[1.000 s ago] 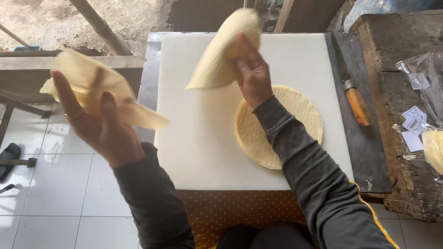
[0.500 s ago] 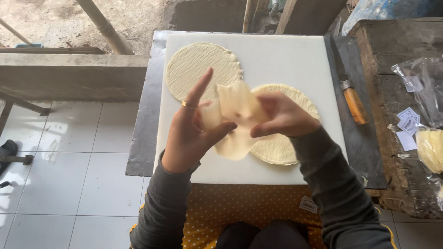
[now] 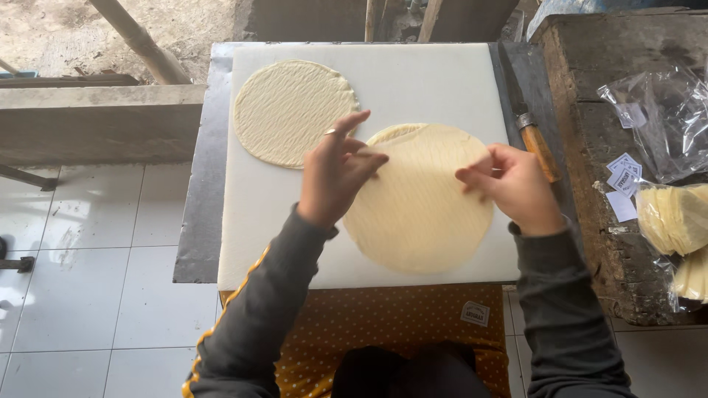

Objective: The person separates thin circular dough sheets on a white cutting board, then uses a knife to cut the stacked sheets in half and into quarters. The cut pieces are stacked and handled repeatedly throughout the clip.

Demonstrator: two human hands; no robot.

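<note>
On the white cutting board (image 3: 413,81) we see two round, pale sheets of thin dough. The near sheet (image 3: 420,206) lies at the board's centre, towards five o'clock, seemingly stacked on another round whose edge peeks out at its eleven o'clock. We find the left hand (image 3: 333,177) at this sheet's nine o'clock edge, fingers loosely spread and slightly bent, the tips touching the rim. The right hand (image 3: 516,184) sits at its three o'clock edge, thumb and fingertips drawn together, pinching the rim. The second sheet (image 3: 295,110) lies flat at the board's ten o'clock, apart from both hands. At the board's three o'clock a wooden-handled knife (image 3: 537,144) rests on the dark metal tray (image 3: 198,221). Further right, on a rough wooden bench (image 3: 590,96), we see clear plastic bags (image 3: 664,118).
</note>
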